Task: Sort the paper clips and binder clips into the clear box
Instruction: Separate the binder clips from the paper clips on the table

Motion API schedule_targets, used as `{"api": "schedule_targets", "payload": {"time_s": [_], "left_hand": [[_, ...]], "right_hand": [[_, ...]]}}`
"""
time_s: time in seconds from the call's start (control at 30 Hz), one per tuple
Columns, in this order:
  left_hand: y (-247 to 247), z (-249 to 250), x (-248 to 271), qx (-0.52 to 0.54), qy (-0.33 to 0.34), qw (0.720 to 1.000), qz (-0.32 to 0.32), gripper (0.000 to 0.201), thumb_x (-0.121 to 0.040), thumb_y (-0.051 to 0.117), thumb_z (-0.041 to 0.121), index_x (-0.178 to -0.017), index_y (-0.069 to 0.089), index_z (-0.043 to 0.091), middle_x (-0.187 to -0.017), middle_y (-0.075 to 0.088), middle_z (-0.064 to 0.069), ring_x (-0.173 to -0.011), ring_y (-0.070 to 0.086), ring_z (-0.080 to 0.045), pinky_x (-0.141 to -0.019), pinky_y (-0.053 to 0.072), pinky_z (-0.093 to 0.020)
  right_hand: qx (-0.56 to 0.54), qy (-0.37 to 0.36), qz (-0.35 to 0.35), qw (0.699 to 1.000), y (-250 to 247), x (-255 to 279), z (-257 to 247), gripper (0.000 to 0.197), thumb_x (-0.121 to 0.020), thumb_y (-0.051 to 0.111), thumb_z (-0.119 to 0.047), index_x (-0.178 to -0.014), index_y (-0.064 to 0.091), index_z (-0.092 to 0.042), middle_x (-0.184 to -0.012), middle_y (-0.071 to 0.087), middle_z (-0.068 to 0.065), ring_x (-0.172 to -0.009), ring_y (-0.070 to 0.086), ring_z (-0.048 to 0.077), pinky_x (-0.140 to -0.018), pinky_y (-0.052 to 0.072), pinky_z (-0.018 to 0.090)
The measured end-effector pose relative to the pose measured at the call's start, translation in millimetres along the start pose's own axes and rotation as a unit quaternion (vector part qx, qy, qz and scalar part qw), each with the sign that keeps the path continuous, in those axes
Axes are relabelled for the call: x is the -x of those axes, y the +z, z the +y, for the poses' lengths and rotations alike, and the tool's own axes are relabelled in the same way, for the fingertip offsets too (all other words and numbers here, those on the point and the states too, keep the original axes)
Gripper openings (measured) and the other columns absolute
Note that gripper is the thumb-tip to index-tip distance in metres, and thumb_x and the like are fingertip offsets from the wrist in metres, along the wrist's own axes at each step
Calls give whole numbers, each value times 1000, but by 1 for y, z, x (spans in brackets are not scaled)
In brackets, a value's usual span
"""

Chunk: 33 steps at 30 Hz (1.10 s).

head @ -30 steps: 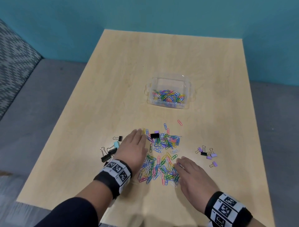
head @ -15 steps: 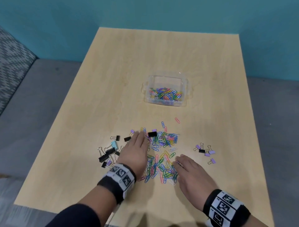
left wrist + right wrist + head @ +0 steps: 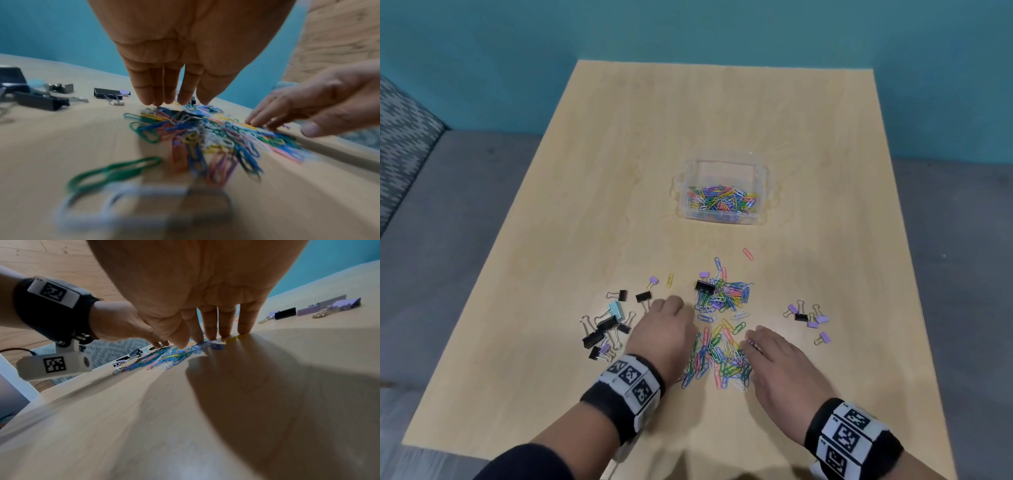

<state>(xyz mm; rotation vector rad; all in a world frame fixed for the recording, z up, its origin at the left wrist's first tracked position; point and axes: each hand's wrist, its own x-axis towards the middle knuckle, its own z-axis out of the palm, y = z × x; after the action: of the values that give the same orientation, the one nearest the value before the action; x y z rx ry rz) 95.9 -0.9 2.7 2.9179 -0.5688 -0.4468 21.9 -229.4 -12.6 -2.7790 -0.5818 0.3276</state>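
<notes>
A clear box holding several coloured paper clips stands mid-table. Nearer me lies a loose pile of coloured paper clips, with a black binder clip on its far edge. My left hand is at the pile's left edge; in the left wrist view its straight fingers point down with their tips on the clips. My right hand lies flat at the pile's right edge, fingertips pressing on clips. Neither hand holds anything.
A group of black, purple and light blue binder clips lies left of my left hand. A smaller group of purple and black binder clips lies to the right. Single paper clips are scattered between pile and box. The wooden table ends close to my wrists.
My left hand has drawn back toward me and its fingers have tipped downward, uncovering a yellow paper clip and a purple binder clip. The right hand has stayed on the pile.
</notes>
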Motion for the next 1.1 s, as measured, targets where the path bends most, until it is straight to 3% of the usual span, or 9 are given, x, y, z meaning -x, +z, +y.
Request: {"api": "schedule_targets", "payload": {"time_s": [0.17, 0.23, 0.4, 0.53, 0.63, 0.77, 0.97, 1.03, 1.1], "left_hand": [[-30, 21, -46, -8, -83, 996, 23, 34, -94, 43, 45, -108, 50, 15, -102, 54, -6, -92, 50, -28, -74, 40, -37], [-27, 28, -62, -25, -102, 994, 12, 34, -92, 43, 46, -107, 47, 16, -102, 55, -6, -91, 52, -29, -69, 39, -36], [-22, 34, -71, -71, -105, 991, -34, 22, -90, 46, 25, -110, 46, 14, -106, 56, -8, -92, 53, -28, -65, 35, -35], [-34, 31, -65, 29, -106, 994, 18, 19, -92, 41, 36, -94, 44, 17, -91, 55, -3, -76, 50, -25, -60, 37, -33], [-48, 8, -61, 165, -188, 967, 43, 29, -90, 42, 45, -80, 44, 18, -74, 57, 0, -63, 50, -22, -57, 35, -32], [-51, -42, -59, 147, -242, 958, 54, 25, -87, 46, 41, -78, 48, 17, -77, 57, -4, -67, 53, -25, -58, 39, -32], [-41, -56, -58, 16, -180, 982, 59, 18, -89, 48, 30, -97, 57, 16, -99, 52, -5, -93, 44, -28, -75, 46, -41], [-35, -45, -59, -30, -91, 993, 66, 20, -85, 54, 16, -104, 61, 18, -99, 55, -6, -90, 44, -27, -72, 46, -39], [-26, -31, -61, -54, 13, 998, 37, 43, -73, 62, 4, -111, 61, 25, -92, 56, -2, -82, 44, -25, -64, 44, -36]], "right_hand": [[2, 2, -6, 1000, -2, -1, -3, 45, -82, 41, -19, -126, 53, -16, -131, 52, 1, -131, 43, 24, -100, 45, 37], [0, 4, -8, 1000, -3, -1, -3, 45, -80, 47, -17, -124, 53, -17, -130, 53, 1, -130, 44, 24, -100, 45, 36], [-8, 5, -22, 1000, -4, -1, -2, 51, -75, 57, -14, -125, 52, -17, -131, 52, 1, -131, 43, 24, -100, 45, 37], [-14, 6, -26, 1000, -2, -1, 0, 50, -76, 55, -15, -126, 51, -17, -132, 51, 1, -132, 42, 24, -102, 43, 37], [-16, 7, -28, 999, -1, -2, 2, 49, -77, 53, -18, -126, 51, -18, -133, 51, 0, -132, 41, 24, -101, 43, 38], [-13, 3, -24, 1000, -2, -2, 2, 49, -76, 56, -17, -125, 53, -17, -131, 53, 0, -130, 44, 24, -100, 44, 37], [-13, 3, -17, 1000, -2, -2, 1, 49, -76, 58, -17, -125, 53, -18, -130, 53, -1, -129, 45, 23, -101, 44, 36], [-10, 2, -15, 1000, -3, -2, 1, 49, -75, 60, -17, -124, 54, -18, -129, 54, -1, -128, 46, 23, -100, 45, 35], [-10, 1, -14, 1000, -5, -3, 1, 50, -73, 61, -16, -123, 55, -18, -127, 55, -1, -127, 48, 23, -99, 46, 35]]}}
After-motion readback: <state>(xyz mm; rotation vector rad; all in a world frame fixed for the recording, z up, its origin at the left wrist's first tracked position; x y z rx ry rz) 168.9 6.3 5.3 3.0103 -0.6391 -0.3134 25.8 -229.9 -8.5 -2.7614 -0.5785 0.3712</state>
